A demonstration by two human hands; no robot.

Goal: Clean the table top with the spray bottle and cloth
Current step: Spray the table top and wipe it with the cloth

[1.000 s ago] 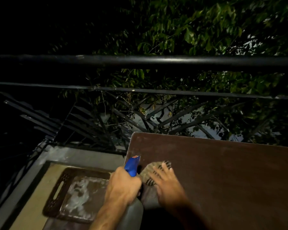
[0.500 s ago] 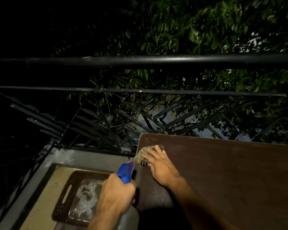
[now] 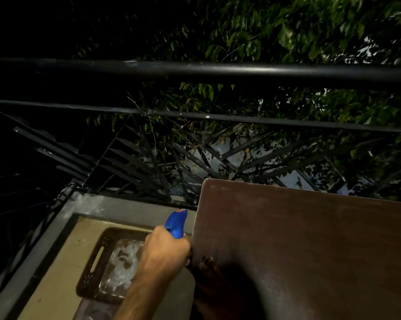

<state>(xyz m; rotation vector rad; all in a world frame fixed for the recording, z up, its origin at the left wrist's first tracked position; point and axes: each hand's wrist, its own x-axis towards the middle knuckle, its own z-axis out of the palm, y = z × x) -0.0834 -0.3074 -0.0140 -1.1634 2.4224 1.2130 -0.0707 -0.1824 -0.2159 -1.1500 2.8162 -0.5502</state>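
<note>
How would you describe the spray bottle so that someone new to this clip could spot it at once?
Start at the brown table top filling the lower right, and go to its left edge. Just off that edge the left hand grips the spray bottle, with only the head showing above the fingers. Its bright blue head is the one vivid colour among dark railing, leaves and brown surfaces.

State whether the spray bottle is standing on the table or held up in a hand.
Held up. The left hand grips the spray bottle beside the table edge; its blue head points forward, off the table.
</note>
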